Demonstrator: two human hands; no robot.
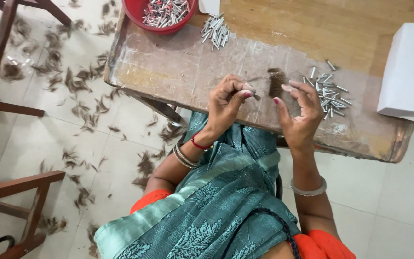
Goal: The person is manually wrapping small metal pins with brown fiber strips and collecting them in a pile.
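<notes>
we're pinching a thin strand in the clenched left hand (227,100) while the right hand (299,111) is grasping the small brown hair tuft (277,84) over the table (178,67), judging steady tension and tidy fibres matter most.

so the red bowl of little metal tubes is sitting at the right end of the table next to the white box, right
Not quite. The head view shows the red bowl of metal tubes at the table's far left corner, well apart from the white box, which stands at the right end.
</notes>
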